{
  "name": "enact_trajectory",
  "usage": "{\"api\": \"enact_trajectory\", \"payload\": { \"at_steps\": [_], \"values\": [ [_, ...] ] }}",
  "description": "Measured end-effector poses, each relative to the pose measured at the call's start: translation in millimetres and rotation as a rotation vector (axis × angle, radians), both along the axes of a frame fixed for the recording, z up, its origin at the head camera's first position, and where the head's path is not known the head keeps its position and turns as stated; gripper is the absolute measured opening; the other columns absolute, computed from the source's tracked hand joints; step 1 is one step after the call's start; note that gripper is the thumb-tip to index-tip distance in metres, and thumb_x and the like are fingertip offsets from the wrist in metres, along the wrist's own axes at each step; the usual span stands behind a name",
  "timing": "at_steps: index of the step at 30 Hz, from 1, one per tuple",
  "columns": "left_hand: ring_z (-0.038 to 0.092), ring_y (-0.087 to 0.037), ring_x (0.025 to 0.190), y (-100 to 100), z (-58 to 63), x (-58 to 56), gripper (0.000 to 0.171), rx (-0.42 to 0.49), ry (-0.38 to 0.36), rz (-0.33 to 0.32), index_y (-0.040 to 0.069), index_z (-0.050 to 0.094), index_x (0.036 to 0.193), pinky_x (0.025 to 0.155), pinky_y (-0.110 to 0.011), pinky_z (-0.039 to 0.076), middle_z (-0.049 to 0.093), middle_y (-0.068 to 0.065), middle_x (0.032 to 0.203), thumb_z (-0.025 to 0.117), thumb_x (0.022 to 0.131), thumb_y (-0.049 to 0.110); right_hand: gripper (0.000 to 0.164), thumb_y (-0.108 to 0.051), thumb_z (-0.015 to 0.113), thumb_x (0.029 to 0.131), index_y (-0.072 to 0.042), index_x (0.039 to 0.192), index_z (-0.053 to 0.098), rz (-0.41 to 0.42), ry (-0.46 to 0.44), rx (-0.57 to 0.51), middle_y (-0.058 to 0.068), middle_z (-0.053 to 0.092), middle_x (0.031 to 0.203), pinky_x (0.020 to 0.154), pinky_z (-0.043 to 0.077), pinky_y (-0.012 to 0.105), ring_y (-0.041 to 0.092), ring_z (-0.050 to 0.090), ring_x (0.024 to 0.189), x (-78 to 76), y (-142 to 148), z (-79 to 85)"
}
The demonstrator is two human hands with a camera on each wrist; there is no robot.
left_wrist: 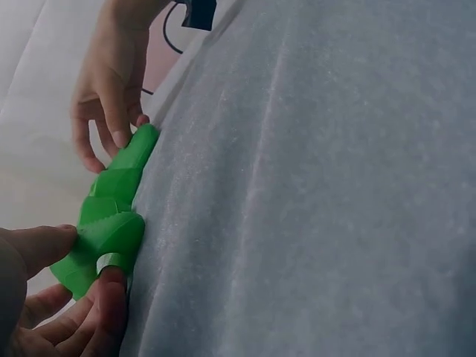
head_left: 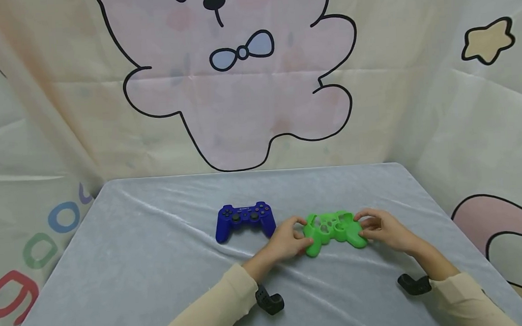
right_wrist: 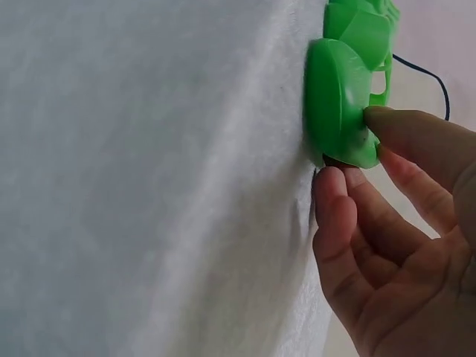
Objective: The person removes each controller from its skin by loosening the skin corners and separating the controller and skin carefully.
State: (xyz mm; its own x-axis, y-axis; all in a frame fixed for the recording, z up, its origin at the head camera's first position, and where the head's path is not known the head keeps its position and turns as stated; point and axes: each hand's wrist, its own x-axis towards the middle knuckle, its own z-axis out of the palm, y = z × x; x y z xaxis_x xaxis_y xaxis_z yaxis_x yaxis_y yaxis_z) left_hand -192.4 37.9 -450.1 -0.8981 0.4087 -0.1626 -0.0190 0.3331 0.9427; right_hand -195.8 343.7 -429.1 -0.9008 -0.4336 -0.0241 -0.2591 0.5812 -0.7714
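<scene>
A green controller cover (head_left: 354, 238), soft-looking and with cut-out openings, lies on the cloth-covered table at right of centre. My left hand (head_left: 286, 240) pinches its left end; in the left wrist view the thumb is on the cover (left_wrist: 111, 234) and a fingertip sits at an opening. At the other end, my right hand (head_left: 386, 231) holds the right grip. The right wrist view shows that thumb on the side of the cover (right_wrist: 338, 97), with fingers at its lower end. Just left of my left hand rests a blue game controller (head_left: 245, 214), touched by neither hand.
A pale grey velvet cloth (head_left: 138, 268) with wrinkles covers the table. Behind it hangs a curtain (head_left: 76, 103) printed with cartoon figures. Black wrist devices (head_left: 270, 303) are worn at both wrists, near the cuffs.
</scene>
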Motion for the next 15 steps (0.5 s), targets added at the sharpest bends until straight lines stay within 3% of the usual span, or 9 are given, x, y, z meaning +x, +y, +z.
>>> {"api": "enact_trajectory", "payload": {
  "at_steps": [4,10,15],
  "values": [
    [0.058,-0.011,0.057,0.4,-1.3,0.8,0.043,-0.018,0.017,-0.019,0.007,0.055,0.130,0.054,-0.022,0.044,0.068,-0.003,0.073,0.074,0.092,0.012,0.030,-0.005,0.068,0.095,0.005,0.123,0.062,0.008,0.109,0.081,0.028,0.068,0.119,0.073,0.056,0.024,0.022,0.071,0.100,1.6,0.0,0.6],
    [0.060,-0.012,0.060,-2.5,2.7,1.4,0.044,-0.043,0.018,-0.021,0.008,0.055,0.134,0.055,-0.024,0.046,0.068,-0.003,0.078,0.072,0.094,0.014,0.029,-0.009,0.061,0.101,0.006,0.125,0.063,-0.026,0.105,0.117,0.026,0.067,0.122,0.069,0.056,0.027,0.022,0.069,0.094,2.1,-1.0,3.5],
    [0.064,-0.014,0.065,-6.9,5.9,2.8,0.043,-0.059,0.019,-0.015,0.011,0.056,0.135,0.057,-0.024,0.049,0.071,-0.004,0.084,0.070,0.095,0.018,0.027,-0.015,0.059,0.103,0.003,0.122,0.066,-0.104,0.151,0.181,0.021,0.070,0.120,0.079,0.055,0.028,0.031,0.068,0.101,0.9,-5.7,7.5]
  ]
}}
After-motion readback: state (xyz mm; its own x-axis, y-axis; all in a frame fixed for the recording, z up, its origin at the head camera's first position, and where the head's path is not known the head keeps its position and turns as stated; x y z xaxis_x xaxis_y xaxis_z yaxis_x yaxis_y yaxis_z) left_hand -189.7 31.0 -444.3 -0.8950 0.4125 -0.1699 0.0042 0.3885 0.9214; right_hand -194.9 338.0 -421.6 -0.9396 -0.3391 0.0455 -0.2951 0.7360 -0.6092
